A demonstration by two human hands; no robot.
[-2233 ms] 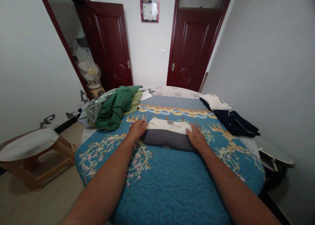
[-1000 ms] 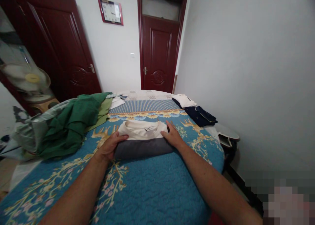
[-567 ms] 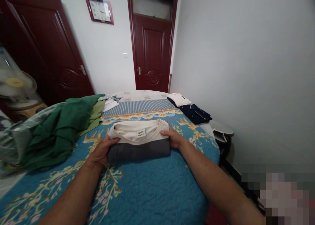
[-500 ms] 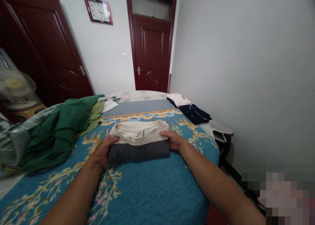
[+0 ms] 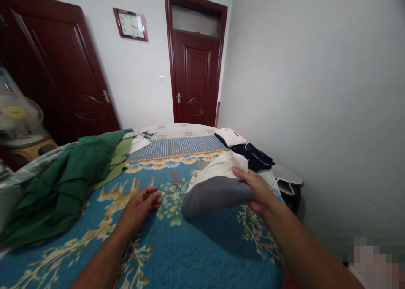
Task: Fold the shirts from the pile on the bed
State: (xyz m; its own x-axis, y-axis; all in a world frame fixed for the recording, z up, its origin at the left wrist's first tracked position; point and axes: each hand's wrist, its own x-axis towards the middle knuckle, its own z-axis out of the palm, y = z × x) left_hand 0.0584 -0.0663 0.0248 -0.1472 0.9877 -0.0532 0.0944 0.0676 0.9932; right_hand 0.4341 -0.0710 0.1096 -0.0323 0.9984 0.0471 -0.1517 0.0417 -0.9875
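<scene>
A folded shirt [image 5: 218, 194], cream at the collar and dark grey below, hangs tilted above the bed. My right hand [image 5: 256, 187] grips it by its right edge, thumb on the cream part and fingers underneath. Its left end droops, and a shadow falls on the blue quilt [image 5: 190, 251] below. My left hand [image 5: 144, 204] is empty and apart from the shirt, fingers loosely curled but apart, just over the quilt's deer pattern.
Green clothes [image 5: 69, 183] lie heaped on the bed's left side. At the far right edge rest a folded dark navy garment [image 5: 253, 156] and a folded cream garment [image 5: 230, 136]. A round-topped stool [image 5: 289, 177] stands between bed and wall. A fan [image 5: 19, 112] is at left.
My left hand has let go of the shirt and stays on the left. My right hand has lifted the shirt and carried it rightward, tilting it.
</scene>
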